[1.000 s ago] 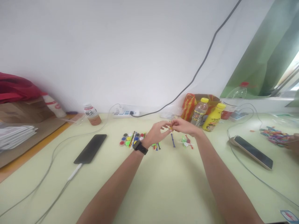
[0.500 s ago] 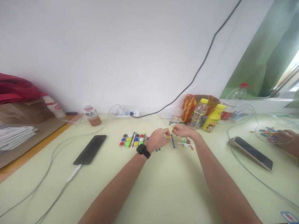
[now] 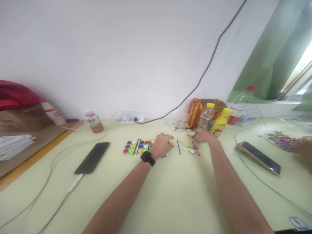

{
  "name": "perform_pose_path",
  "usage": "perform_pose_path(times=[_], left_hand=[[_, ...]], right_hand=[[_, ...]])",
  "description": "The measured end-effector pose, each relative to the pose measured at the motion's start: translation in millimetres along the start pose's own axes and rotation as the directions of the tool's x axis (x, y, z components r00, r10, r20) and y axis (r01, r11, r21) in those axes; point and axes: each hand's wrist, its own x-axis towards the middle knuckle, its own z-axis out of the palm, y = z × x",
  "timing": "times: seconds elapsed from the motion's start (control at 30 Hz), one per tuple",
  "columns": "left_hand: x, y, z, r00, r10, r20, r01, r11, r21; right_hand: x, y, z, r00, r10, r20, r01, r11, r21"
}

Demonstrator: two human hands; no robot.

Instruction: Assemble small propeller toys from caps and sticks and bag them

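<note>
My left hand point(image 3: 161, 145), a black watch point(image 3: 147, 158) on its wrist, rests on the table with its fingers apart. Just off its fingertips lies a yellow disc point(image 3: 172, 143). To its left are rows of coloured discs point(image 3: 140, 151) with thin sticks laid across them. My right hand point(image 3: 204, 135) pinches at a dark thin piece point(image 3: 191, 136) near the bottles; its exact kind is too small to tell. Between my hands lie a blue stick point(image 3: 179, 147), a yellow stick point(image 3: 181, 142) and a white stick point(image 3: 193, 149) crossing red and green pieces.
Eyeglasses point(image 3: 184, 129) lie behind my hands. A yellow bottle point(image 3: 221, 122) and a clear bottle point(image 3: 206, 116) stand at the right. Phones lie at the left point(image 3: 92, 158) and right point(image 3: 261, 157), with cables nearby. Another person's hand point(image 3: 304, 146) is beside a colourful pile point(image 3: 284, 140).
My left hand has opened, and the yellow disc now lies by it. My right hand has moved right, leaving a yellow stick on the table, and is now at the dark thin piece.
</note>
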Motion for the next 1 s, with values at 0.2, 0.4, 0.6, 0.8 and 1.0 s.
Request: perform_pose_path(times=[0.2,0.4,0.6,0.8,1.0], left_hand=[[6.6,-11.7,-28.9,0.994,-0.052,-0.093,0.045,0.996,-0.071],[16.9,-3.5,-41.1,0.990,-0.121,-0.072,0.064,0.844,-0.532],[18.7,4.1,-41.4,0.978,-0.202,-0.054,0.087,0.625,-0.776],[19.6,-7.5,-41.3,0.941,-0.270,-0.203,0.041,0.689,-0.724],[16.4,-3.7,-48.9,0.971,-0.107,-0.212,-0.049,0.781,-0.622]], right_hand=[[-7.8,-10.1,-8.6,0.998,-0.056,0.030,0.052,0.993,0.109],[-31.6,-52.3,-33.8,0.922,-0.377,0.093,0.272,0.798,0.538],[-36.0,-94.6,-14.1,0.835,-0.547,0.053,0.306,0.542,0.783],[-36.9,-113.4,-3.9,0.916,-0.390,-0.099,0.312,0.531,0.788],[-43.1,-116.9,-1.9,0.858,-0.513,-0.029,0.286,0.429,0.857]])
